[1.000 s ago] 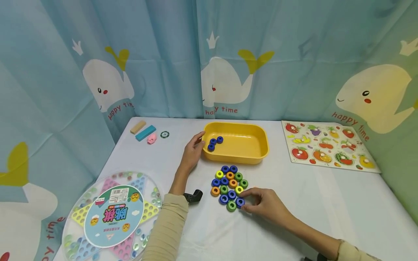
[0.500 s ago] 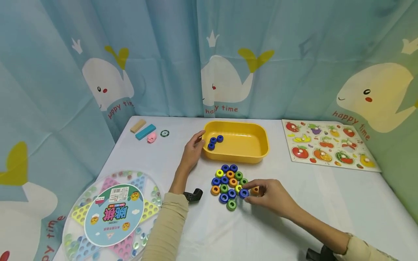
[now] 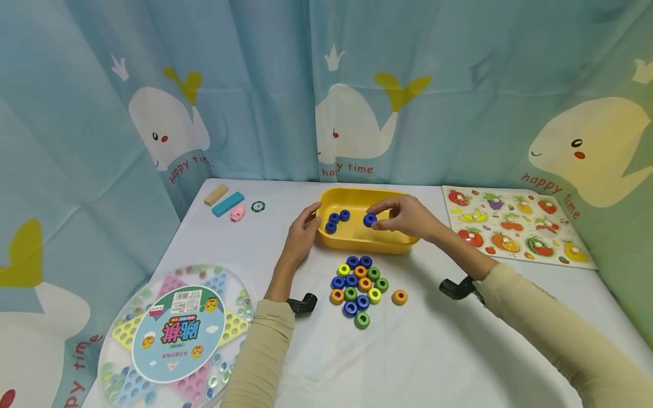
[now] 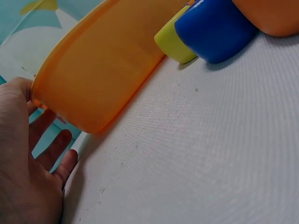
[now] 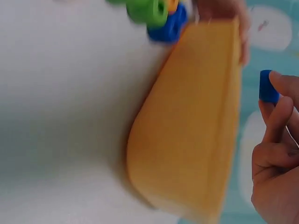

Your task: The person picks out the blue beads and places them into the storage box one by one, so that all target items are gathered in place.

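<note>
From my end: right hand [image 3: 408, 218] has a blue ring [image 3: 369, 220] pinched between thumb and fingers, ring sitting just left of the fingertips. Key relation: ring is over the right half of the tray [image 3: 369, 246], inside its outline as I see it from the head view. Right wrist view puts the ring above the rim, but the tray is blurred there, so I can't swear to how high. Ring is round, no long axis, held roughly level, hole up. Tray's long axis runs left to right; right hand reaches in over the right end, so it's the nearer one to the ring.

Left hand [image 3: 301, 235] is at the tray's left end, fingers loose and fairly straight, touching the rim. Three rings [image 3: 331, 227], all blue, lie in the tray by that end, well apart from the held one. Mixed-color pile [image 3: 350, 293] is on the surface [image 3: 326, 362], near side of the tray; one orange ring [image 3: 400, 297] sits apart to its right.
</note>
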Motion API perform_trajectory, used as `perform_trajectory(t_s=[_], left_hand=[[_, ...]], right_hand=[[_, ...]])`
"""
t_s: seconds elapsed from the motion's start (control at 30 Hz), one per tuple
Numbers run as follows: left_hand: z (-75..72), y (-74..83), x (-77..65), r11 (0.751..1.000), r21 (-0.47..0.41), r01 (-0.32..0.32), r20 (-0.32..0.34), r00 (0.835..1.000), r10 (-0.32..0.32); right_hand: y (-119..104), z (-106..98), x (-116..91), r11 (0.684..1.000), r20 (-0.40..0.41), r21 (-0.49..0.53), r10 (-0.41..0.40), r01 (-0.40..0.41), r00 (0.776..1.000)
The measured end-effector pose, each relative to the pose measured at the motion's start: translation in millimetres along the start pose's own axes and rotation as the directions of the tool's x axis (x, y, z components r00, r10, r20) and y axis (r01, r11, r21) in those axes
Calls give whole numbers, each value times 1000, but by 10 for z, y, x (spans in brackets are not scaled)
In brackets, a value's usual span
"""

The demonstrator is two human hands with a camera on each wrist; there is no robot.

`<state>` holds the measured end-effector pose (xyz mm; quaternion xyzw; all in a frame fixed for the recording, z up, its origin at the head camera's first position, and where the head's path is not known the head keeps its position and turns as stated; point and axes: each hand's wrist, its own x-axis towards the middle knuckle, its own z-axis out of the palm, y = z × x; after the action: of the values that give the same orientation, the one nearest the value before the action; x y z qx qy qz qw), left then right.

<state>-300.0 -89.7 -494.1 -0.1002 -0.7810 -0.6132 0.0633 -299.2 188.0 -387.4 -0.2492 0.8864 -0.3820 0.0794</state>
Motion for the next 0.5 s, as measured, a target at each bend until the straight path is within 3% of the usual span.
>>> perform_trajectory(t_s=[0.23,0.5], left_hand=[[-8,-11,11,1000,4,5,-3,1000,-5],[-1,-10,8,1000,-11,-2,0,1000,2]], right_hand=[[416,88,527,993,42,29,115,-116,992],[558,192,758,984,101,67,156,-163,983]])
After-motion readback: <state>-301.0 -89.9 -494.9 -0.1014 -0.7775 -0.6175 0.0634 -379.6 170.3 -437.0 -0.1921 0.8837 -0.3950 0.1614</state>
